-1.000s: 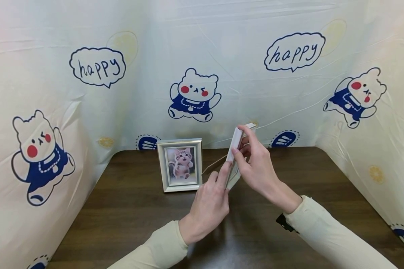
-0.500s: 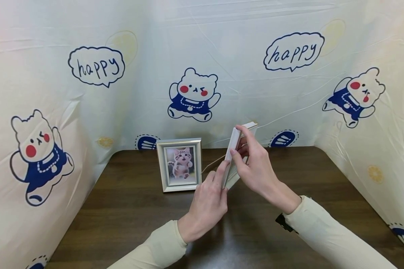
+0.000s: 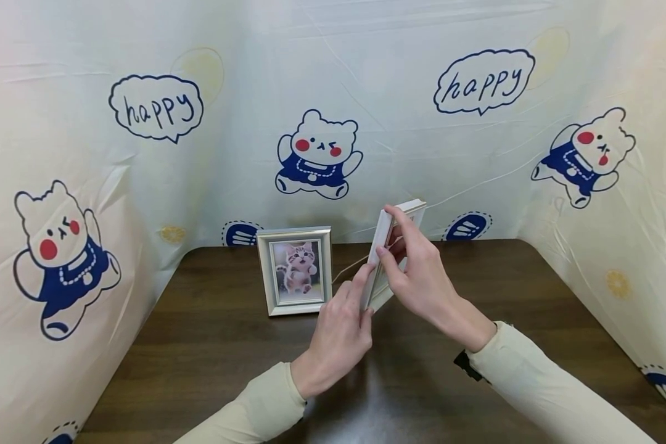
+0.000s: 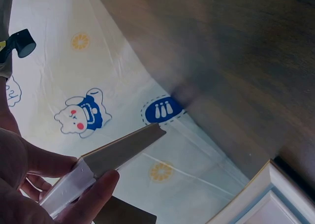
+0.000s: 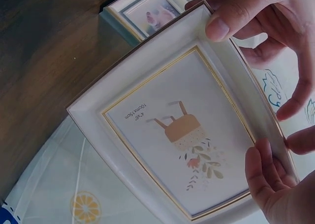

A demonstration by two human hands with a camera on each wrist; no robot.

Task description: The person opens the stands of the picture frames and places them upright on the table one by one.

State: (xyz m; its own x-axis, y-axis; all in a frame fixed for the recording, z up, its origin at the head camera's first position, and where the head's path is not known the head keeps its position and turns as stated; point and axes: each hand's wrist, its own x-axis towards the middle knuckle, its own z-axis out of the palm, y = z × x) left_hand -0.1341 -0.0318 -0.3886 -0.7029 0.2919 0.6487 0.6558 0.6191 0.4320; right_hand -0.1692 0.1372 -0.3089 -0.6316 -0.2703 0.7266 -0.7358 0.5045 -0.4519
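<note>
In the head view, my left hand (image 3: 338, 339) grips the lower near edge of a white picture frame (image 3: 377, 256), held tilted above the table. My right hand (image 3: 422, 268) holds its upper part, thumb on the near edge and fingers bent over the front. The right wrist view shows the front of this frame (image 5: 152, 106): white moulding, gold inner trim, a potted-plant print marked with a size. In the left wrist view, its narrow side (image 4: 123, 150) lies between thumb and finger. Left of the hands, a second picture frame (image 3: 298, 271) with a kitten picture stands upright.
A dark brown wooden table (image 3: 211, 351) lies under everything. A pale cloth (image 3: 399, 105) printed with bears and "happy" bubbles encloses its back and sides. Behind the kitten frame a thin tan strip (image 3: 349, 269) juts to the right.
Both hands and the held frame have shifted slightly left and turned a little, so more of the frame's top edge shows. The kitten frame stays standing on the table.
</note>
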